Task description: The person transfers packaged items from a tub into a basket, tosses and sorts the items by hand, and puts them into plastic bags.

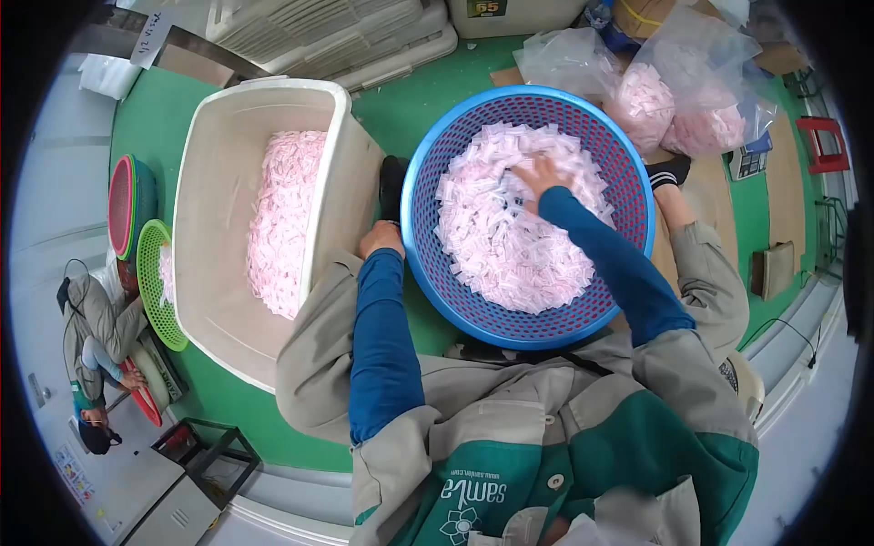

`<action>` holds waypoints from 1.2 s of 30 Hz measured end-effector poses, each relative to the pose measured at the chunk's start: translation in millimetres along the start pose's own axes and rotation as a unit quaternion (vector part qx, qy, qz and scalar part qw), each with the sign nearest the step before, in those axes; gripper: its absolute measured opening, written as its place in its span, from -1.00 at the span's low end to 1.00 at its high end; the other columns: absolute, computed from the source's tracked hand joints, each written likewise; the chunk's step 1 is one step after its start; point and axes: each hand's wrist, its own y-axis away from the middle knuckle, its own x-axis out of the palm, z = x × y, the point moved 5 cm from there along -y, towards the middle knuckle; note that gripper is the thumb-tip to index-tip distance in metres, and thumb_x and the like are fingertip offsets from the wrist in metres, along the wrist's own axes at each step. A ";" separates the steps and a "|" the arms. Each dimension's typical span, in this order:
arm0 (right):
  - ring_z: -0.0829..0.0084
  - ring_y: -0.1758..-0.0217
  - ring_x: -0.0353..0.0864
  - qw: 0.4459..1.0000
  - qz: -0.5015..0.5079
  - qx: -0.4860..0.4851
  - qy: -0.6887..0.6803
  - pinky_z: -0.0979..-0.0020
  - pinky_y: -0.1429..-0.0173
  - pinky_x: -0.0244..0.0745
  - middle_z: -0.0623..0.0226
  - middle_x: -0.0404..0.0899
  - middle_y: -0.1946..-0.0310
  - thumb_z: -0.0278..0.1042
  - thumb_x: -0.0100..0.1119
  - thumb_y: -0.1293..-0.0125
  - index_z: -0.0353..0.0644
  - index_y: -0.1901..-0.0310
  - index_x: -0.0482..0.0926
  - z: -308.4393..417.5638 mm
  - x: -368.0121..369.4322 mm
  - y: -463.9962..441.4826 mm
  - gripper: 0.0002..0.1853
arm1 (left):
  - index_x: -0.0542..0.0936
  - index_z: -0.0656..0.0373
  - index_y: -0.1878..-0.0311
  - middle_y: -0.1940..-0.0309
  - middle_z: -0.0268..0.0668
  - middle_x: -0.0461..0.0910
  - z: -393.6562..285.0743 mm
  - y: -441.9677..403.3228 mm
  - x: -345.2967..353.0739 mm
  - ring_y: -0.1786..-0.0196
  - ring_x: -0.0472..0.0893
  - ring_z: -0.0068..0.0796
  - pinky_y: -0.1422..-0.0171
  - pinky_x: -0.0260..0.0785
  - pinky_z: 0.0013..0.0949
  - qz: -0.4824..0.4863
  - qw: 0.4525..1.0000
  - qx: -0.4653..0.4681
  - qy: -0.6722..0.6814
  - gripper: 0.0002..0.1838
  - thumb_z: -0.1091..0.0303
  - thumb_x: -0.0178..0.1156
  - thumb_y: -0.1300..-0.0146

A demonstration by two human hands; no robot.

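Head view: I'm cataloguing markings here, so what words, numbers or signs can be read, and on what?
"65": dark label at the top edge.
"sam…": worn shirt, upside down; remaining letters uncertain.
"www…": same shirt, rest too small.
Handwritten paper tag, wall poster: too unclear to read.

Light is bright and edges bend strongly

The person's right hand (543, 176) has its fingers spread, with the right arm (619, 259) slanting back behind them; the left hand (381, 238) curls, fingertips hidden, the left arm (382, 341) behind them
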 end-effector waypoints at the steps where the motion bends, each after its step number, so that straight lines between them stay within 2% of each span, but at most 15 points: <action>1: -0.08 -0.40 -0.11 1.000 0.000 0.020 -0.013 -0.40 -0.12 0.10 0.05 -0.13 -0.37 -0.07 0.32 0.08 0.44 -0.32 0.08 -15.0 -2.4 9.9 -0.12 | 0.56 0.08 -0.01 -0.07 -0.19 0.51 -0.7 -0.6 -0.2 -0.08 0.54 -0.19 -0.09 0.43 -0.23 0.004 1.000 0.005 -0.003 -0.68 0.40 0.08 -0.16; 6: -0.16 -0.36 -0.03 0.984 0.124 0.125 -0.002 -0.34 -0.15 0.13 -0.13 -0.10 -0.34 0.08 0.34 0.11 0.39 -0.36 0.01 -20.5 -3.7 90.2 -0.03 | 0.57 0.03 0.00 -0.05 -0.18 0.52 -2.5 1.7 -1.4 -0.08 0.53 -0.19 -0.09 0.43 -0.22 -0.004 1.000 0.013 0.007 -0.67 0.41 0.11 -0.13; 9: -0.28 -0.30 0.04 0.979 0.154 0.123 -0.055 -0.18 -0.21 0.18 -0.25 -0.06 -0.30 0.09 0.38 0.16 0.36 -0.37 -0.05 13.4 -0.9 131.2 0.05 | 0.57 0.02 0.01 -0.04 -0.19 0.53 0.4 -1.7 3.1 -0.07 0.54 -0.21 -0.10 0.42 -0.22 -0.043 0.999 0.000 0.031 -0.70 0.39 0.08 -0.16; 12: -0.31 -0.20 0.16 0.982 0.144 0.089 -0.089 -0.08 -0.22 0.22 -0.31 0.04 -0.23 -0.05 0.39 0.17 0.27 -0.37 -0.04 56.1 -1.9 154.1 0.04 | 0.55 0.03 0.01 0.01 -0.17 0.55 2.2 -7.9 9.8 -0.04 0.55 -0.20 -0.08 0.42 -0.20 -0.059 0.998 0.023 0.023 -0.70 0.36 -0.03 -0.22; 15: -0.21 -0.20 0.23 0.957 0.113 0.068 -0.257 0.09 -0.24 0.26 -0.29 0.13 -0.18 -0.30 0.27 0.09 0.17 -0.37 -0.03 72.1 8.9 160.2 -0.04 | 0.55 0.14 0.11 0.08 -0.08 0.58 -0.2 -0.7 3.4 0.00 0.57 -0.16 -0.06 0.41 -0.15 -0.105 0.993 0.054 0.008 -0.76 0.36 -0.03 -0.21; 18: 0.04 -0.22 0.31 0.912 0.022 0.075 -0.403 0.24 -0.27 0.25 -0.05 0.32 -0.14 -0.39 0.29 0.11 -0.01 -0.29 0.16 59.9 24.2 151.4 -0.16 | 0.53 0.19 0.13 0.10 -0.04 0.55 -4.0 7.7 -2.3 0.01 0.55 -0.07 -0.05 0.41 -0.11 -0.139 0.987 0.073 0.027 -0.78 0.40 -0.01 -0.18; 20: 0.24 -0.22 0.34 0.894 -0.041 0.098 -0.436 0.33 -0.27 0.23 0.11 0.41 -0.09 -0.36 0.37 0.09 -0.12 -0.20 0.31 38.9 42.8 140.2 -0.27 | 0.53 0.21 0.13 0.09 -0.04 0.54 -1.7 10.5 -3.5 0.01 0.54 -0.04 -0.05 0.41 -0.10 -0.157 0.985 0.071 0.014 -0.77 0.42 0.00 -0.18; 24: 0.24 -0.22 0.34 0.832 -0.007 0.135 -0.538 0.33 -0.28 0.22 0.10 0.38 -0.13 -0.22 0.36 -0.01 -0.12 -0.23 0.27 20.9 1.4 142.2 -0.27 | 0.55 0.12 0.12 0.08 -0.06 0.51 6.6 4.4 -7.0 0.00 0.52 -0.03 -0.04 0.40 -0.06 -0.209 0.974 0.064 0.051 -0.75 0.40 0.11 -0.09; 27: 0.05 -0.27 0.27 0.906 -0.030 0.083 -0.414 0.25 -0.28 0.24 -0.08 0.24 -0.22 -0.20 0.33 0.00 -0.06 -0.31 0.15 13.8 -26.8 152.2 -0.18 | 0.58 0.17 0.21 0.18 -0.04 0.56 -12.5 43.4 -50.1 0.06 0.54 -0.03 -0.01 0.39 -0.04 -0.263 0.958 0.065 0.096 -0.77 0.33 0.19 -0.04; 28: 0.06 -0.19 0.33 0.923 -0.038 0.082 -0.375 0.26 -0.22 0.29 -0.07 0.31 -0.14 -0.24 0.31 -0.01 -0.08 -0.28 0.20 13.0 -40.3 157.7 -0.23 | 0.59 0.20 0.23 0.20 -0.03 0.57 -23.3 61.7 -71.5 0.08 0.55 -0.02 0.01 0.39 -0.04 -0.290 0.947 0.065 0.120 -0.77 0.31 0.19 -0.04; 30: 0.08 -0.03 0.47 0.951 -0.053 0.084 -0.292 0.26 -0.09 0.39 -0.03 0.46 0.01 -0.31 0.27 -0.02 -0.13 -0.21 0.29 12.4 -69.0 168.7 -0.34 | 0.58 0.27 0.26 0.30 -0.07 0.59 -48.8 104.8 -117.7 0.18 0.58 -0.16 0.09 0.40 -0.18 -0.373 0.857 0.217 0.281 -0.77 0.31 0.21 -0.07; 31: 0.19 0.16 0.51 0.941 -0.051 0.110 -0.316 0.32 0.07 0.42 0.06 0.51 0.20 -0.32 0.24 -0.06 -0.18 -0.08 0.38 7.6 -73.6 170.2 -0.49 | 0.58 0.31 0.27 0.35 -0.10 0.60 -61.9 133.3 -141.2 0.23 0.59 -0.25 0.13 0.40 -0.26 -0.381 0.801 0.290 0.360 -0.77 0.32 0.21 -0.09; 33: 0.41 0.55 0.58 0.916 -0.052 0.162 -0.364 0.42 0.40 0.47 0.25 0.60 0.58 -0.35 0.18 -0.13 -0.28 0.18 0.55 -2.0 -82.5 173.8 -0.75 | 0.56 0.35 0.29 0.41 -0.22 0.58 -94.7 211.2 -186.3 0.31 0.55 -0.47 0.18 0.37 -0.42 -0.303 0.711 0.384 0.505 -0.80 0.37 0.20 -0.14; 35: 0.49 0.57 0.58 0.883 -0.081 0.177 -0.427 0.47 0.43 0.46 0.24 0.60 0.60 -0.33 0.17 -0.15 -0.29 0.30 0.57 -16.1 -75.1 174.5 -0.81 | 0.57 0.34 0.32 0.44 -0.36 0.57 -117.2 289.7 -215.3 0.32 0.51 -0.65 0.20 0.35 -0.52 -0.234 0.644 0.464 0.561 -0.86 0.43 0.18 -0.17; 36: 0.52 0.58 0.58 0.865 -0.097 0.183 -0.458 0.50 0.44 0.46 0.24 0.60 0.61 -0.32 0.16 -0.15 -0.30 0.36 0.58 -23.3 -71.1 175.0 -0.82 | 0.55 0.36 0.23 0.39 -0.19 0.60 -123.0 329.9 -224.2 0.23 0.58 -0.44 0.00 0.37 -0.38 -0.232 0.630 0.534 0.514 -0.87 0.52 0.08 -0.21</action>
